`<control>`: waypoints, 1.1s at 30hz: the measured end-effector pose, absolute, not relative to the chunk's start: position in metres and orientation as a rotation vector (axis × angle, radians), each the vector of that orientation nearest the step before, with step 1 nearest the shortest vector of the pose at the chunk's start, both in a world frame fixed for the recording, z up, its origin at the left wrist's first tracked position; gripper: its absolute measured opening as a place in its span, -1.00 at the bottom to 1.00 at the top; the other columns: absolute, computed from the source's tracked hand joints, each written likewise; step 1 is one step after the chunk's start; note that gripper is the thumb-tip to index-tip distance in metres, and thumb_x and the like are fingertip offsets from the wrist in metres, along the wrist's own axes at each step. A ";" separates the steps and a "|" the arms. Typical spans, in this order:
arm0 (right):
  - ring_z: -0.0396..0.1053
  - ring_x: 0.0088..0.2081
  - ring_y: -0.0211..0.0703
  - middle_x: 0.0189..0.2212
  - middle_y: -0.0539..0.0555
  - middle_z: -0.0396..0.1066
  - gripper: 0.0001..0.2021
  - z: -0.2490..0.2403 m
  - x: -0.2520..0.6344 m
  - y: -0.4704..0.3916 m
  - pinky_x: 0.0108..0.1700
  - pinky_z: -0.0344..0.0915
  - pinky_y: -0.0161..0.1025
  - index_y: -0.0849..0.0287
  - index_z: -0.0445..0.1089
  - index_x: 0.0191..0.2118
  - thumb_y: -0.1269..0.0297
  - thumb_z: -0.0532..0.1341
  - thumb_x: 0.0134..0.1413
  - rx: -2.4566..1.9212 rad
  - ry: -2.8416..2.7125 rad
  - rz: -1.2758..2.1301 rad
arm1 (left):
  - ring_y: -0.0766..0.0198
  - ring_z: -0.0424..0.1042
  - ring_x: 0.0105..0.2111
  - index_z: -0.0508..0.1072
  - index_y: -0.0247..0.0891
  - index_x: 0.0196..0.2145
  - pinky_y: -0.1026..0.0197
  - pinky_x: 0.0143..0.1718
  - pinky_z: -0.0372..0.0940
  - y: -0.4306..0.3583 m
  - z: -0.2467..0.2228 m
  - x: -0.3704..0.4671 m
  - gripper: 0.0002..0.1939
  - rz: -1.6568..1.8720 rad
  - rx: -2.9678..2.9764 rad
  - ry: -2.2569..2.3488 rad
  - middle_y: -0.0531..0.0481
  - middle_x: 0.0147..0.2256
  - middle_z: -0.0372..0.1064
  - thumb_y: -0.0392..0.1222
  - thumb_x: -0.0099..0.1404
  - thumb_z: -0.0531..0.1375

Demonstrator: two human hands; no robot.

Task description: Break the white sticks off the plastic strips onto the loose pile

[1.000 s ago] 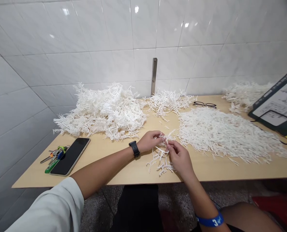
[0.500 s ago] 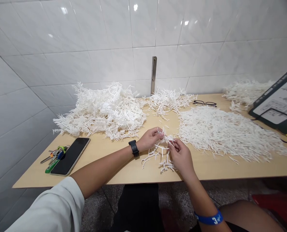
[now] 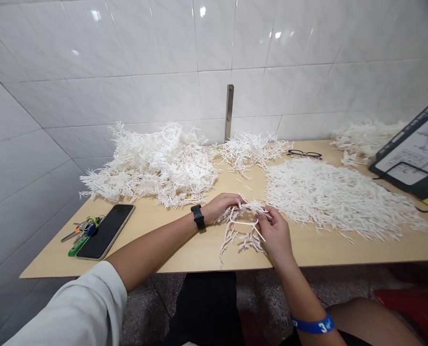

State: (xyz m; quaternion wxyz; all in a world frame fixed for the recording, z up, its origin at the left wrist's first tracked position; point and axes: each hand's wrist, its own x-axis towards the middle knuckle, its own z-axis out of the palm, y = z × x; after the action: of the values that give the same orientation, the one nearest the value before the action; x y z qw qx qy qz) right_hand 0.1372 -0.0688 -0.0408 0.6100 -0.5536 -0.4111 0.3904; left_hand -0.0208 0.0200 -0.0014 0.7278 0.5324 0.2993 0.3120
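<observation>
White branching sprig [image 3: 243, 222] is lying between the hands above the counter [image 3: 199, 257], one bare stem running crosswise toward the right hand [image 3: 278, 238], whose narrow grip is pinching it, while the left hand [image 3: 217, 208] is holding its left side.

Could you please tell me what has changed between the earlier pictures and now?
The left hand has moved slightly left and the right hand slightly right, shifting the thin, white, branching strands between them; neither hand has visibly let go. The black-screened phone and dark-framed glasses stayed put.
</observation>
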 end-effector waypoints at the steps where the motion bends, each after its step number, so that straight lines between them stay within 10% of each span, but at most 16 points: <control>1: 0.11 -0.62 -0.31 -0.54 -0.09 0.32 -0.72 -0.041 0.138 -0.069 -0.58 0.01 -0.34 0.12 0.33 -0.29 0.02 0.28 0.01 -1.286 -0.961 0.897 | 0.33 0.31 -0.42 0.54 -0.38 -0.46 0.28 -0.30 0.18 0.020 -0.001 -0.021 -0.85 0.684 1.171 0.677 -0.03 -0.43 0.44 -0.20 0.08 0.26; 15: 0.33 -0.33 -0.10 -0.41 0.08 0.37 -0.79 -0.017 0.129 -0.092 -0.21 0.25 -0.20 0.14 0.34 -0.31 0.13 0.11 0.23 -1.344 -1.157 0.153 | 0.35 0.35 -0.35 0.43 -0.36 -0.36 0.23 -0.20 0.26 0.018 -0.007 -0.017 -0.63 0.804 1.478 0.700 0.01 -0.35 0.38 -0.01 0.04 0.39; 33: 0.30 -0.42 -0.15 -0.49 0.03 0.38 -0.71 -0.022 0.128 -0.078 -0.35 0.17 -0.25 0.14 0.38 -0.45 0.12 0.11 0.23 -1.420 -1.535 0.555 | 0.37 0.28 -0.41 0.40 -0.36 -0.36 0.25 -0.31 0.18 0.020 -0.006 -0.020 -0.52 0.492 1.443 0.603 0.02 -0.42 0.32 0.15 0.05 0.36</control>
State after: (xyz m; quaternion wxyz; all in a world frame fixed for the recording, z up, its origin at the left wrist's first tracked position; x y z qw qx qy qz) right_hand 0.1278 -0.0784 -0.0216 0.4698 -0.5796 -0.6262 0.2264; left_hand -0.0201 0.0201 -0.0057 0.6824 0.6434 0.2688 0.2193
